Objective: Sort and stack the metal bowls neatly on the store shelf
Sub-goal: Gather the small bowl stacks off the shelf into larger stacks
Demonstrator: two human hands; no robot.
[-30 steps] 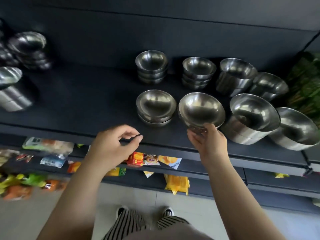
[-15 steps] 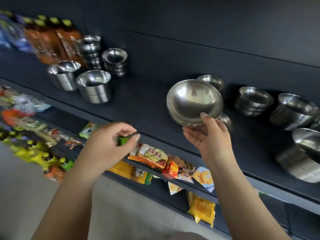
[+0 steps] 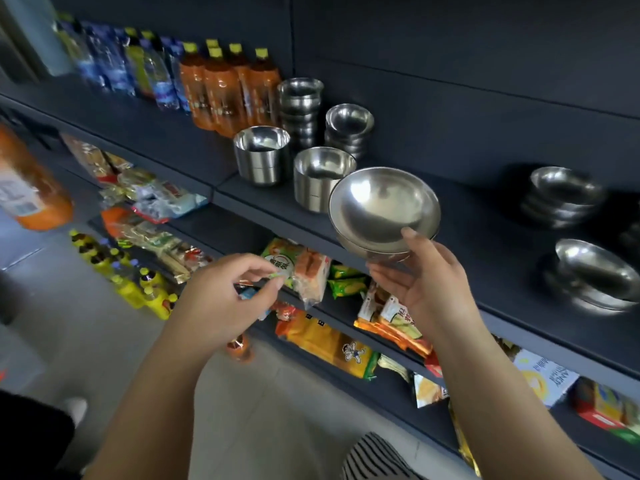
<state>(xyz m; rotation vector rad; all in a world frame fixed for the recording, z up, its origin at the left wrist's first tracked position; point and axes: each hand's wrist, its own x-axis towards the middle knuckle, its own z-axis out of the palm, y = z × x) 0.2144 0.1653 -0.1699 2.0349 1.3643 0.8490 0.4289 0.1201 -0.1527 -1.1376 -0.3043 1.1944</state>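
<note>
My right hand (image 3: 424,282) holds a wide, shallow metal bowl (image 3: 382,206) from below, thumb on its near rim, in the air in front of the dark shelf (image 3: 485,258). Behind it on the shelf stand two straight-walled steel pots (image 3: 261,155) (image 3: 317,176). Two stacks of small bowls (image 3: 299,105) (image 3: 348,131) sit further back. More bowl stacks (image 3: 562,195) (image 3: 592,273) are at the right, blurred. My left hand (image 3: 225,299) hovers lower, fingers loosely curled, holding nothing.
Orange drink bottles (image 3: 225,84) and other bottles line the shelf left of the bowls. Snack packets (image 3: 304,271) fill the lower shelves. The shelf back panel is dark. The grey floor lies below at the left.
My right hand has lifted the wide bowl off the right-hand group and carried it leftward toward the steel pots. My view has swung left. The left hand has stayed in place.
</note>
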